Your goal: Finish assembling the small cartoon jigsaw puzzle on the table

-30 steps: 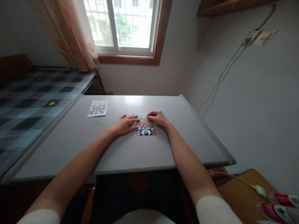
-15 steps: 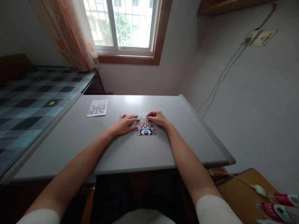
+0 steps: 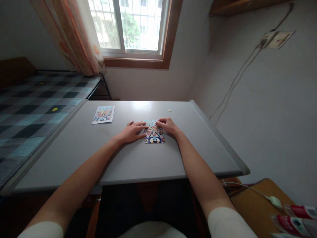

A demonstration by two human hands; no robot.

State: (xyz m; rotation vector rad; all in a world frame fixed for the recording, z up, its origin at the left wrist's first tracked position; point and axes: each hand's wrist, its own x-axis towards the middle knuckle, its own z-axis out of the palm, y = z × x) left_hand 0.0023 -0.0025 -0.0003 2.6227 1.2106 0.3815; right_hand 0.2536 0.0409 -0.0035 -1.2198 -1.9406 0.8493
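Observation:
A small jigsaw puzzle (image 3: 155,135) lies flat on the grey table, its picture crowded with colourful figures and a blue dog face at the near edge. Along its left side my left hand (image 3: 131,132) rests with fingers spread, the fingertips touching the puzzle's edge. My right hand (image 3: 168,125) is at the upper right corner, thumb and fingers drawn together on the puzzle's surface. Whatever they may pinch is hidden. Beyond that hand lies a loose puzzle piece (image 3: 169,110). To the far left is a printed picture sheet (image 3: 103,114) with a matching design.
The grey table (image 3: 148,165) extends to a raised right edge near the wall. A checked bed (image 3: 49,96) stands left. At lower right, a wooden stool (image 3: 260,205) bears a white cable plug and red-labelled bottles (image 3: 292,224). Cables hang from a wall socket (image 3: 274,39).
My right hand's fingertips have shifted very slightly at the puzzle's upper right, showing a little more of its top. My left hand stays where it was.

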